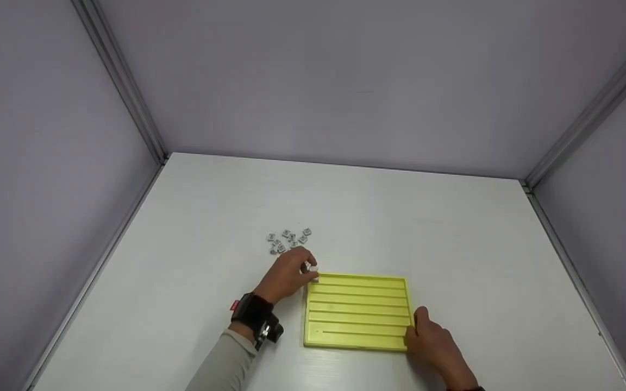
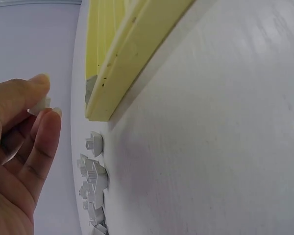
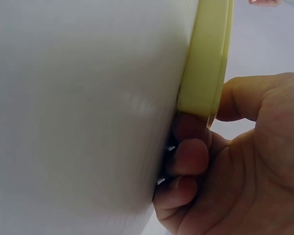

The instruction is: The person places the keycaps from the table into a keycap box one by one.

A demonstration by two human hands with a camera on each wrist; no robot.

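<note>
Worktop (image 1: 378, 217), white, w/ pale walls on 3 sides, carries everything. Yellow tray (image 1: 357, 311) lies flat near its front edge, long axis running left-right, grooves parallel to that axis; one groove end at far-left corner already has a grey piece in it. Right hand (image 1: 437, 343) grips tray's near-right corner, thumb on top, fingers curled round the rim. Left hand (image 1: 290, 274) sits at tray's far-left corner, grip narrow, pinching a small white cap (image 2: 39, 105) btw thumb and forefinger. Loose pile of grey caps (image 1: 289, 239) lies just beyond that hand, apart from tray.
</note>
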